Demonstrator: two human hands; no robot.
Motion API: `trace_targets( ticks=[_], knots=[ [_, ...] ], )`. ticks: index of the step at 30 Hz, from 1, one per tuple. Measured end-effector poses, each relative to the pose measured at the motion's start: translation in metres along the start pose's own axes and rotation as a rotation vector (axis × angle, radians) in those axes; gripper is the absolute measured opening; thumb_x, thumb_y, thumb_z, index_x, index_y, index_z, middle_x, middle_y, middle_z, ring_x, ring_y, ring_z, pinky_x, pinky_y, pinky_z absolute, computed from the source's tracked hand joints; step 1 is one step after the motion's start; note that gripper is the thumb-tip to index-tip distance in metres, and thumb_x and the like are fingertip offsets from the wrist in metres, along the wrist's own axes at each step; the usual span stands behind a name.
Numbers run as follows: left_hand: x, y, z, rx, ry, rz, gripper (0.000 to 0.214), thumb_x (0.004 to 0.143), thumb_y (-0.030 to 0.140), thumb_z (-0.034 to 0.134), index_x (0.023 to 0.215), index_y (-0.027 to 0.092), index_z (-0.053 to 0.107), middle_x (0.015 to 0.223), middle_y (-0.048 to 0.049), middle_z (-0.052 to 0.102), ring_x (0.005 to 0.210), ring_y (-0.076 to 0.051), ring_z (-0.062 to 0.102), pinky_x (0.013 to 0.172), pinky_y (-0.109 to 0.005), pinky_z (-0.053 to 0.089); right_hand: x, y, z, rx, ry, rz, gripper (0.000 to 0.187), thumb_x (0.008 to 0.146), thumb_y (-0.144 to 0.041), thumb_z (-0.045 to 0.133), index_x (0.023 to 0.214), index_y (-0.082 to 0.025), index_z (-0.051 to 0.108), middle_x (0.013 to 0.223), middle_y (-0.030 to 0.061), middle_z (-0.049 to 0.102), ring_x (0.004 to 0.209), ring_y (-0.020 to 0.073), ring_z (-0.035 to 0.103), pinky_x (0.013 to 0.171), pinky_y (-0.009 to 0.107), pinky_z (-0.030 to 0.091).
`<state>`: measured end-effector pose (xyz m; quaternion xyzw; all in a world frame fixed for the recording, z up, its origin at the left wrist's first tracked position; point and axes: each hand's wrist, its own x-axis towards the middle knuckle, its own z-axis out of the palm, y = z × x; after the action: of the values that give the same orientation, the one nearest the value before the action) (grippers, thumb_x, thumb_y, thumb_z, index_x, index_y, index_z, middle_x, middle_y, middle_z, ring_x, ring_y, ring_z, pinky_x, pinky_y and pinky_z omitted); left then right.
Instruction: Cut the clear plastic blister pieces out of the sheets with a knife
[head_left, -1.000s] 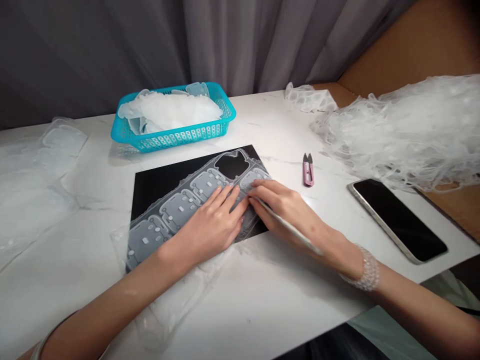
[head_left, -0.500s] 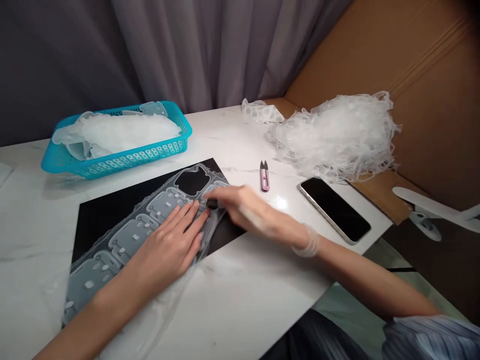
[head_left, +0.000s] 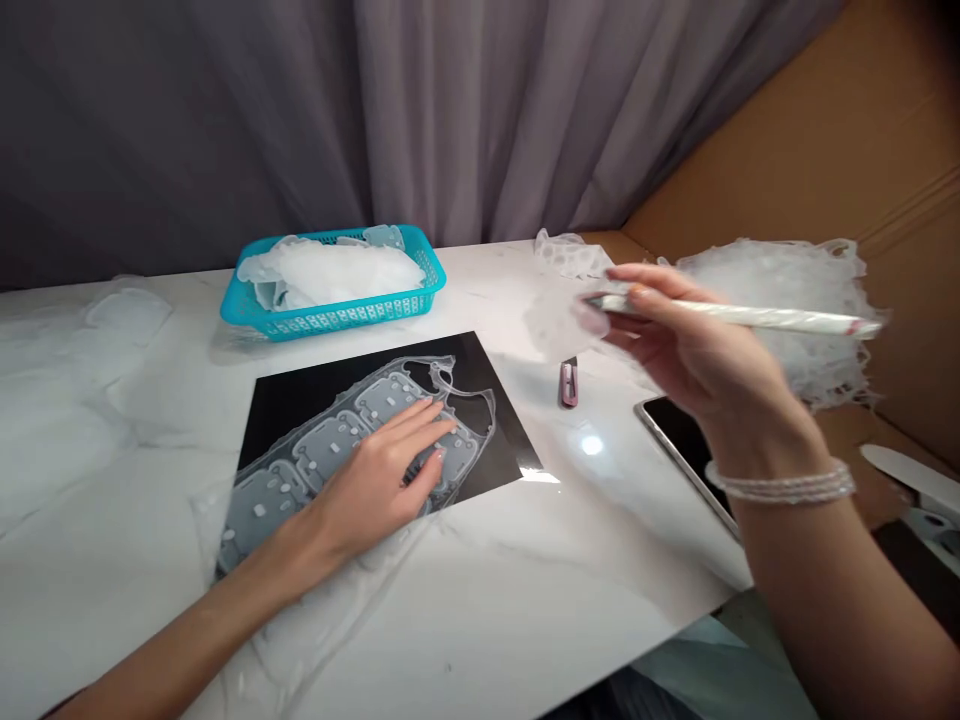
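My left hand (head_left: 397, 465) lies flat, fingers stretched, on a translucent moulded sheet (head_left: 326, 448) with several grey-looking shaped pieces in it. Under the sheet is a black mat (head_left: 499, 425); at the sheet's far right end there is an opening edged by a thin loose strip. Raised over the table on the right, my right hand (head_left: 697, 340) is closed on a white pen-shaped tool (head_left: 772, 316) with a dark tip. A thin translucent piece (head_left: 559, 320), blurred, hangs from the same hand's fingertips. Small pink-handled thread snips (head_left: 569, 385) lie below that piece.
A blue basket (head_left: 352, 318) filled with translucent pieces stands behind the mat. Tangled clear scraps (head_left: 810, 270) are heaped at right beside cardboard (head_left: 810, 130), with a smaller scrap (head_left: 574, 256) nearby. A phone (head_left: 679, 445) lies under my right forearm; more translucent sheets (head_left: 67, 400) lie left.
My right hand has lifted from the sheet and moved right, bringing away a translucent piece along with the pen-shaped tool. My left hand stays on the sheet; the view has turned left.
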<state>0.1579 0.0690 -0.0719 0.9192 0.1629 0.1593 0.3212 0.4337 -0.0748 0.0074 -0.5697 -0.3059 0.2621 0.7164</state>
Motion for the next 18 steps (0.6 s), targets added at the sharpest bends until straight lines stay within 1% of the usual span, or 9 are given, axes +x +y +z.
trace_targets(
  ticks=[2,4,6,7,9,11,13,16,18],
  knots=[
    [-0.001,0.012,-0.007,-0.382,0.038,-0.225,0.038,0.095,0.033,0.055,0.128,0.020,0.066,0.138,-0.0096,0.062,0.134,-0.029,0.053,0.113,-0.049,0.044,-0.009,0.004,0.033,0.073,-0.183,0.138,0.018,0.085,-0.022,0.070,0.103,-0.022,0.071,0.095,0.0053,0.076,0.096,0.0215,0.074,0.092,0.038,0.059],
    [-0.004,0.022,-0.015,-0.858,0.043,-0.401,0.041,0.095,0.037,0.058,0.131,0.019,0.063,0.133,-0.0109,0.066,0.128,-0.028,0.059,0.109,-0.046,0.049,-0.013,0.010,0.056,0.130,-0.337,0.259,0.019,0.087,-0.026,0.068,0.105,-0.024,0.070,0.097,0.0038,0.076,0.102,0.0230,0.073,0.091,0.041,0.060],
    [-0.009,0.029,-0.020,-1.245,0.039,-0.478,0.039,0.096,0.036,0.059,0.131,0.019,0.062,0.130,-0.0112,0.068,0.124,-0.027,0.062,0.106,-0.043,0.052,-0.014,0.016,0.069,0.172,-0.438,0.333,0.019,0.089,-0.026,0.065,0.108,-0.026,0.070,0.102,0.0031,0.077,0.106,0.0232,0.072,0.091,0.041,0.060],
    [-0.011,0.031,-0.021,-1.350,0.049,-0.495,0.035,0.096,0.033,0.060,0.128,0.019,0.064,0.128,-0.0106,0.069,0.121,-0.025,0.063,0.103,-0.040,0.054,-0.015,0.019,0.073,0.184,-0.466,0.353,0.020,0.090,-0.026,0.063,0.109,-0.026,0.069,0.104,0.0030,0.076,0.108,0.0233,0.071,0.092,0.041,0.060],
    [-0.016,0.033,-0.023,-1.415,0.100,-0.518,0.024,0.094,0.028,0.063,0.116,0.019,0.070,0.116,-0.0086,0.073,0.111,-0.021,0.068,0.094,-0.032,0.058,-0.018,0.026,0.077,0.176,-0.482,0.387,0.021,0.090,-0.026,0.062,0.109,-0.027,0.069,0.108,0.0040,0.076,0.110,0.0250,0.070,0.091,0.042,0.061],
    [-0.020,0.034,-0.024,-1.385,0.154,-0.537,0.015,0.092,0.026,0.067,0.102,0.017,0.073,0.100,-0.0065,0.076,0.097,-0.017,0.070,0.084,-0.026,0.059,-0.020,0.031,0.078,0.144,-0.456,0.415,0.021,0.089,-0.027,0.062,0.110,-0.026,0.068,0.109,0.0057,0.076,0.110,0.0273,0.070,0.088,0.044,0.061],
    [-0.024,0.034,-0.025,-1.347,0.182,-0.549,0.011,0.090,0.026,0.070,0.093,0.016,0.074,0.091,-0.0050,0.076,0.089,-0.015,0.071,0.080,-0.023,0.059,-0.023,0.035,0.078,0.112,-0.424,0.434,0.022,0.088,-0.028,0.063,0.109,-0.025,0.069,0.106,0.0070,0.076,0.108,0.0289,0.071,0.085,0.045,0.062],
    [-0.028,0.034,-0.026,-1.309,0.180,-0.562,0.012,0.090,0.028,0.071,0.091,0.016,0.074,0.089,-0.0048,0.076,0.087,-0.015,0.071,0.080,-0.023,0.060,-0.024,0.037,0.077,0.088,-0.401,0.440,0.021,0.086,-0.028,0.063,0.106,-0.025,0.069,0.101,0.0075,0.077,0.106,0.0300,0.072,0.081,0.045,0.063],
    [-0.030,0.033,-0.026,-1.291,0.192,-0.579,0.013,0.090,0.028,0.071,0.093,0.016,0.073,0.091,-0.0055,0.076,0.090,-0.016,0.071,0.081,-0.025,0.060,-0.025,0.036,0.077,0.084,-0.409,0.433,0.020,0.087,-0.028,0.063,0.105,-0.025,0.069,0.101,0.0072,0.077,0.104,0.0297,0.072,0.082,0.045,0.062]
  ],
)
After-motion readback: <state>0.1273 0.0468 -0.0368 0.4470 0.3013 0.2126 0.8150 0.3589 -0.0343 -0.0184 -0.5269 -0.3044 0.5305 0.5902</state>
